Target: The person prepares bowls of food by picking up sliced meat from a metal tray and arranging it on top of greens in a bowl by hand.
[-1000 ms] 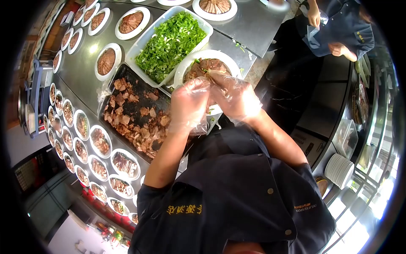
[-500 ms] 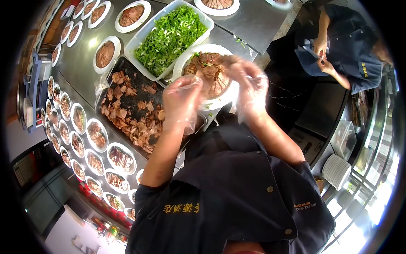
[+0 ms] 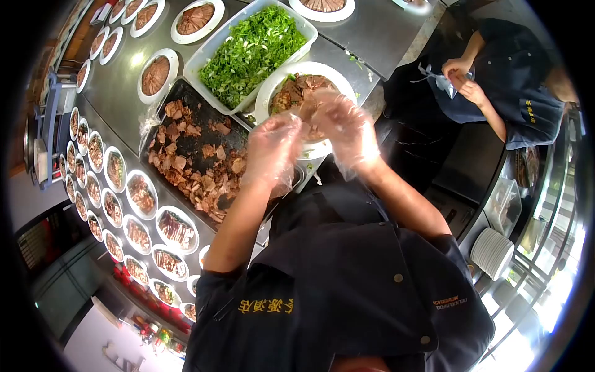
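Both my hands wear thin clear plastic gloves and hover over a large white bowl (image 3: 265,94) filled with sliced brown meat (image 3: 290,93) and a few green bits. My right hand (image 3: 348,133) reaches in from the right, and its fingertips pinch meat slices near the bowl's middle. My left hand (image 3: 273,152) is curled at the bowl's near-left rim, fingers pointing toward the meat. The glove hides whether it grips anything. The two hands almost touch.
A black tray of chopped meat (image 3: 192,155) lies left of the bowl, a white tub of chopped greens (image 3: 248,53) behind it. Several small plates of meat (image 3: 142,193) line the steel counter (image 3: 118,99). A co-worker (image 3: 514,74) stands at right, beyond stacked white plates (image 3: 493,251).
My hands spread apart over the bowl half a second ago and have come back together above the meat. The co-worker at right shifted their hands.
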